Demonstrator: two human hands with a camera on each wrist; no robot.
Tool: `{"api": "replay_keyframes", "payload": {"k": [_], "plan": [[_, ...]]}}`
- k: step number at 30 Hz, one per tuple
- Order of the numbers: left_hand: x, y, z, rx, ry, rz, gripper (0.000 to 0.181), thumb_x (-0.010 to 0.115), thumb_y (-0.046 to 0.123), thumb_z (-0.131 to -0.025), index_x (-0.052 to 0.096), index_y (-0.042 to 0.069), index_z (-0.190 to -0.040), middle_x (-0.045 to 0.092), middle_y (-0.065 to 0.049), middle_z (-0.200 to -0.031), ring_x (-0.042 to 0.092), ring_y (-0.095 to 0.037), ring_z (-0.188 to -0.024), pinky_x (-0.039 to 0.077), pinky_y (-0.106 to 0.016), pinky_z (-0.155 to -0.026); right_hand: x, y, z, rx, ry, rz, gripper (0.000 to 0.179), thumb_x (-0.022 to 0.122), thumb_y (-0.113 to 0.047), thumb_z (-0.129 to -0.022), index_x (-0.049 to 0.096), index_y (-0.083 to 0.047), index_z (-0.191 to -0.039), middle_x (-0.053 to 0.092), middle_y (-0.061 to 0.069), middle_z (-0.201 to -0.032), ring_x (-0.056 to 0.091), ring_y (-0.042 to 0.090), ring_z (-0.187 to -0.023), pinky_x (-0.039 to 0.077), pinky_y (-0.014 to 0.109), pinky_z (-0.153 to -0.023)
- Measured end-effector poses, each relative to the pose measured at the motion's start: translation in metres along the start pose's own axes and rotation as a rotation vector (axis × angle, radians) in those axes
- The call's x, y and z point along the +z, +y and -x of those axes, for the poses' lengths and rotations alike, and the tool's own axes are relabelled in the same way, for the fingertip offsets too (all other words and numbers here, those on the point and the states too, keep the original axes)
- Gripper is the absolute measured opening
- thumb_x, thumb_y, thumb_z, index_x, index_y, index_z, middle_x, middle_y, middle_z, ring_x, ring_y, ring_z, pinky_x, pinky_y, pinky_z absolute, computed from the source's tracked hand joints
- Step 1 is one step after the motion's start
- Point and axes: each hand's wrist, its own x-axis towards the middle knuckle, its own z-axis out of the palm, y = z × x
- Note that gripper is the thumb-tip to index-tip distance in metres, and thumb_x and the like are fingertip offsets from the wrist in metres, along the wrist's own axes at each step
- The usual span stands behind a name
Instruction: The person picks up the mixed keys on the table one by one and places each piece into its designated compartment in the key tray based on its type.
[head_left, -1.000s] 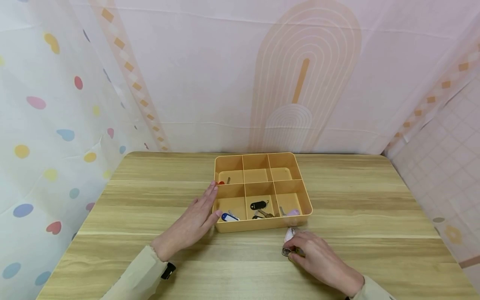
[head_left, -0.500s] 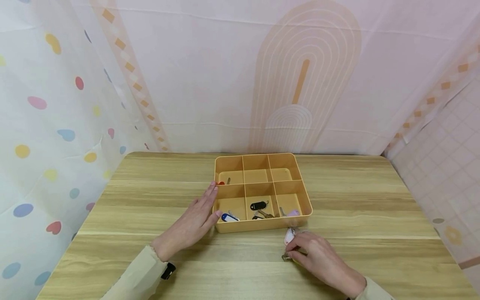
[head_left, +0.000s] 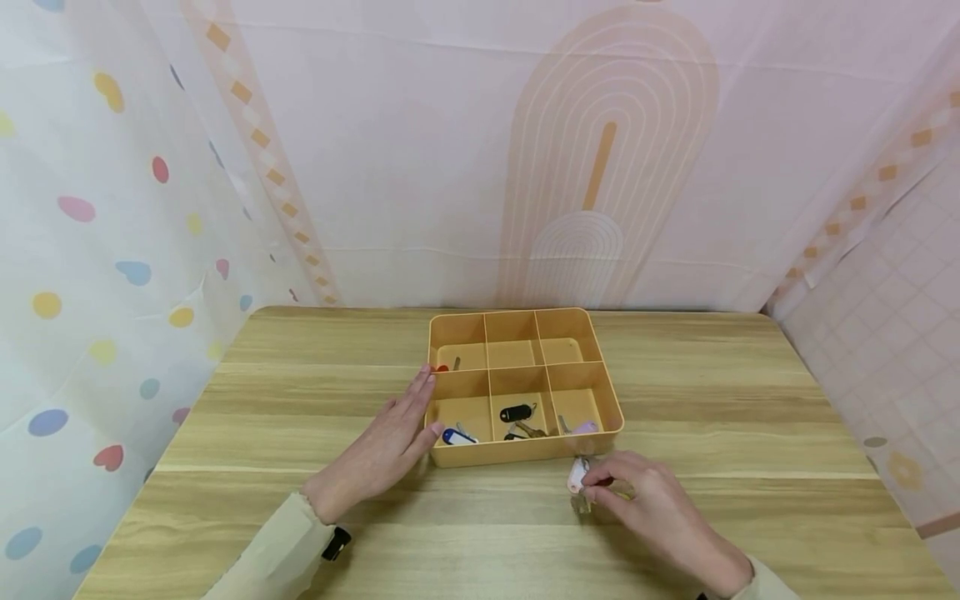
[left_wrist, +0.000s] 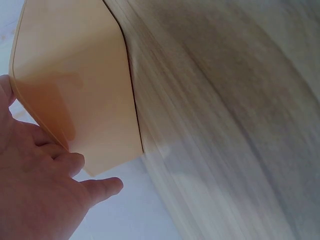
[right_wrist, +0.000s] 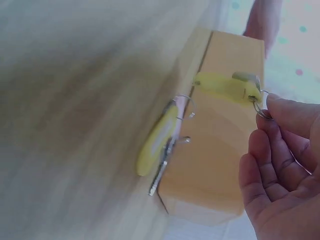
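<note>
My right hand (head_left: 648, 508) pinches a metal ring between thumb and forefinger. From it hangs a yellow key tag (right_wrist: 225, 89) with a key, in front of the organizer's wall in the right wrist view. A second yellow key tag (right_wrist: 157, 140) lies on the table below, with a key (right_wrist: 162, 170) and a pale pink tag (right_wrist: 178, 112) beside it. That pale tag (head_left: 577, 477) shows left of my right fingertips in the head view. My left hand (head_left: 378, 454) rests with extended fingers against the left side of the yellow divided organizer (head_left: 517, 452).
In the organizer's front row lie a blue key tag (head_left: 459, 437), a black key tag (head_left: 516, 412) with keys near it, and a purple key tag (head_left: 585, 427). A red tag (head_left: 442, 368) shows at back left. Fabric curtains (head_left: 405, 167) surround the wooden table (head_left: 330, 342).
My right hand has shifted slightly right and upward in the head view, and the key beneath its fingertips has moved with it. My left hand and the organizer have stayed put.
</note>
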Motion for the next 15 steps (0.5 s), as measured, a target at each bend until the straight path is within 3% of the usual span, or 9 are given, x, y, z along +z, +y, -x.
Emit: {"api": "replay_keyframes", "payload": {"k": [4, 11, 15], "plan": [[0.001, -0.001, 0.000, 0.003, 0.000, 0.005, 0.072, 0.037, 0.042, -0.113, 0.012, -0.004, -0.163, 0.004, -0.017, -0.172, 0.011, -0.031, -0.158, 0.023, -0.064, -0.121, -0.005, -0.002, -0.004, -0.003, 0.037, -0.008, 0.029, 0.088, 0.000, -0.077, 0.077, -0.022, -0.092, 0.074, -0.012, -0.097, 0.069, 0.006, -0.091, 0.060, 0.025, -0.078], [0.001, -0.001, 0.001, 0.000, 0.000, 0.012, 0.072, 0.036, 0.042, -0.113, 0.011, -0.003, -0.163, 0.002, -0.015, -0.173, 0.011, -0.031, -0.158, 0.022, -0.063, -0.121, -0.016, -0.006, -0.018, -0.091, 0.133, -0.024, 0.033, 0.089, 0.004, -0.073, 0.077, -0.020, -0.091, 0.071, -0.014, -0.088, 0.068, 0.004, -0.081, 0.053, 0.012, -0.075], [0.001, -0.002, 0.000, 0.007, 0.004, 0.008, 0.072, 0.036, 0.042, -0.113, 0.012, -0.004, -0.163, 0.003, -0.017, -0.173, 0.011, -0.032, -0.158, 0.022, -0.064, -0.121, -0.023, -0.012, -0.025, -0.011, 0.159, -0.025, 0.032, 0.088, 0.004, -0.075, 0.077, -0.022, -0.091, 0.073, -0.015, -0.091, 0.070, 0.006, -0.086, 0.052, 0.012, -0.081]]}}
